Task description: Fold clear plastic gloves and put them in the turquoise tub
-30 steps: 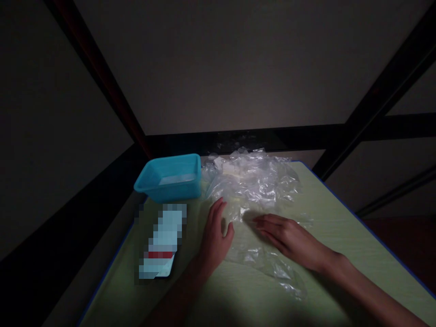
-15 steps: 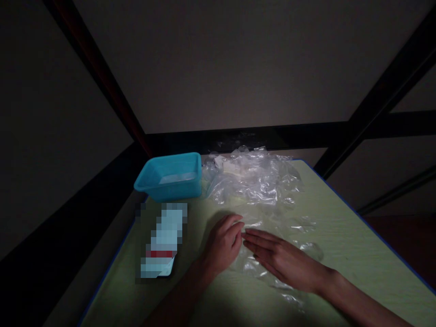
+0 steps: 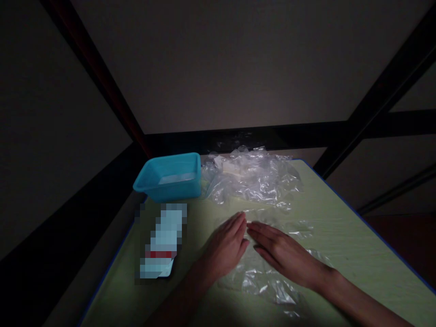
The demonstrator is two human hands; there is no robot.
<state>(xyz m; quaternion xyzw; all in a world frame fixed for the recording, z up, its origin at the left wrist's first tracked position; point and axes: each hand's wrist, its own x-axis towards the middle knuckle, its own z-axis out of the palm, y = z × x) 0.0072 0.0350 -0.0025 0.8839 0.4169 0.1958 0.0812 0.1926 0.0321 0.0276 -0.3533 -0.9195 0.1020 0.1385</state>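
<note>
A clear plastic bag point(image 3: 267, 286) lies spread on the table under both my hands, creased and shiny. My left hand point(image 3: 225, 247) rests on its left part, fingers stretched out and close together. From the right, my right hand point(image 3: 284, 252) lies over the bag with its fingers extended flat. The fingertips of the two hands almost meet near the bag's middle. Neither hand is wrapped round anything that I can see. Beyond them sits a crumpled heap of clear plastic bags point(image 3: 262, 181), with a pale piece point(image 3: 231, 169) showing in it.
A blue plastic basket point(image 3: 173, 186) stands at the back left of the green table point(image 3: 340, 245), beside the heap. Nearer on the left lies a flat, light-blue object point(image 3: 166, 231), mostly blurred out. A wall point(image 3: 238, 68) rises behind the table.
My left hand has straightened its curled fingers and lies flatter. My right hand has shifted slightly up and right. The bag beneath has changed its creases and spreads lower in front.
</note>
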